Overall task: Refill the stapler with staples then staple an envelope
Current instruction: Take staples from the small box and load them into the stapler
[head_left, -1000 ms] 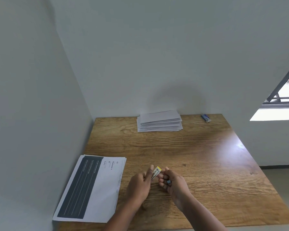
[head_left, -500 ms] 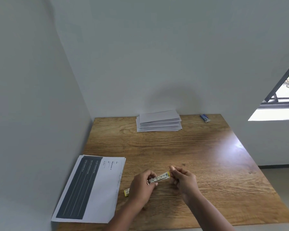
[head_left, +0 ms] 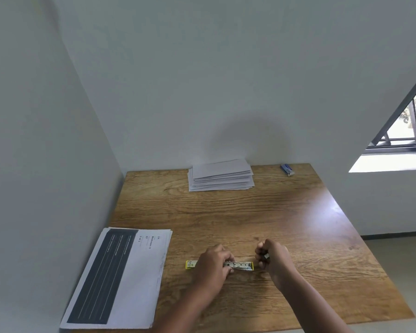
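A small yellow stapler (head_left: 240, 265) lies swung open flat on the wooden table (head_left: 226, 212), its metal staple channel facing up and its yellow end sticking out on the left. My left hand (head_left: 213, 265) presses on the stapler's middle. My right hand (head_left: 271, 257) is curled just right of the stapler's end, fingers closed around a small dark and silvery object that I take for a strip of staples. A stack of white envelopes (head_left: 221, 175) sits at the back of the table.
A small blue staple box (head_left: 286, 169) lies at the table's back right. A pile of printed sheets with a dark panel (head_left: 120, 277) covers the front left corner. Walls close in behind and on the left.
The stapler went from held up between both hands to opened out flat on the table. My right hand drew away to the right of its end.
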